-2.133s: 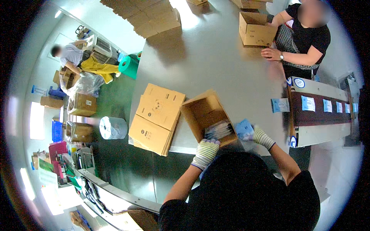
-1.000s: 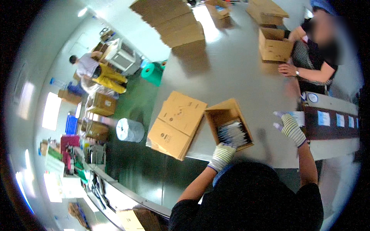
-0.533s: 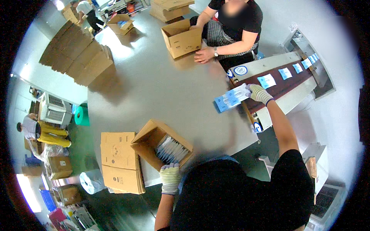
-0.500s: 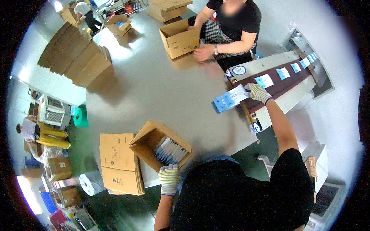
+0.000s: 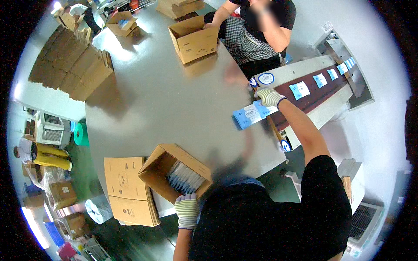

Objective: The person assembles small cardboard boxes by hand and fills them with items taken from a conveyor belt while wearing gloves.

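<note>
Bright overhead light, glare on the grey table (image 5: 165, 100), soft shadows, fisheye-bent edges.

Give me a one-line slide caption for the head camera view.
Gloved right hand lifts blue packets off the conveyor; left hand steadies the open carton.

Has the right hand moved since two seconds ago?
Yes. The right hand left the open carton and now grips blue packets beside the conveyor belt.

Flat cartons (image 5: 126, 191) lie stacked at the table's (image 5: 161, 100) near left edge, and more flattened cardboard (image 5: 72, 65) is piled at its far left. Across the table, another person (image 5: 261, 26) handles an open box (image 5: 193, 39). A green roll (image 5: 80, 134) stands on the floor.
</note>
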Demonstrator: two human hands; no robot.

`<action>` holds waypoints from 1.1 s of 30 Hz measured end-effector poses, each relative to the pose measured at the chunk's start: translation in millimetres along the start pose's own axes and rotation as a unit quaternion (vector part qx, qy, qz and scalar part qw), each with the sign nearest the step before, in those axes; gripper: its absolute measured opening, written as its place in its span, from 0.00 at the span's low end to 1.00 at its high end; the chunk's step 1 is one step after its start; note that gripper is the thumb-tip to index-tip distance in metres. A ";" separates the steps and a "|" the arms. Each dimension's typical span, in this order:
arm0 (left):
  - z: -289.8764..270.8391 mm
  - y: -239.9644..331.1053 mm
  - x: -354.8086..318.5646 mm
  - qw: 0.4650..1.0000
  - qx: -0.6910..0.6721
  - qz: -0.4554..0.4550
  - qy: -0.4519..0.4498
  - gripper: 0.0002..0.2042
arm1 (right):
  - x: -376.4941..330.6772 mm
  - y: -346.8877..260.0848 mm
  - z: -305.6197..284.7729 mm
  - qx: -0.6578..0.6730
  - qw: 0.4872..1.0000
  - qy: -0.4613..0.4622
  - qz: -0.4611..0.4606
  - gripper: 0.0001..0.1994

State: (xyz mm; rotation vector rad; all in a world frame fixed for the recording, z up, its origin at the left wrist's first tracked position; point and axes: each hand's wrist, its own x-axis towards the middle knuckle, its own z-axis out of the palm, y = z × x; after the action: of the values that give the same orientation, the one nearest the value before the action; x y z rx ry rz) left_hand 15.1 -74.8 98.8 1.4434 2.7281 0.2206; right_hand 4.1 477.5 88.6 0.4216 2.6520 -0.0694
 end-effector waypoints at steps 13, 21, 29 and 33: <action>-4.3 -0.9 1.6 0.999 0.021 0.005 -0.035 0.09 | 15.3 -66.7 60.1 -0.022 0.972 -0.234 0.029 0.24; -11.7 6.7 6.5 1.000 -0.018 0.001 -0.008 0.03 | -108.6 -182.7 139.8 -0.043 0.990 -0.044 -0.131 0.35; -0.1 7.0 -8.3 1.000 -0.009 -0.012 0.010 0.02 | -123.5 -267.4 8.1 0.481 0.812 0.174 -0.280 0.26; 1.0 14.7 -11.7 0.999 0.028 -0.013 0.016 0.03 | -115.3 -349.2 -65.5 0.261 0.852 0.149 -0.429 0.25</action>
State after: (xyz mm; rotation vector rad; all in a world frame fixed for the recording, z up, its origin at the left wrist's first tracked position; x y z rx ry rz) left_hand 33.9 -76.2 99.8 1.4294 2.7981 0.1691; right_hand -32.3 120.2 191.1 -0.6909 2.8682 -1.0890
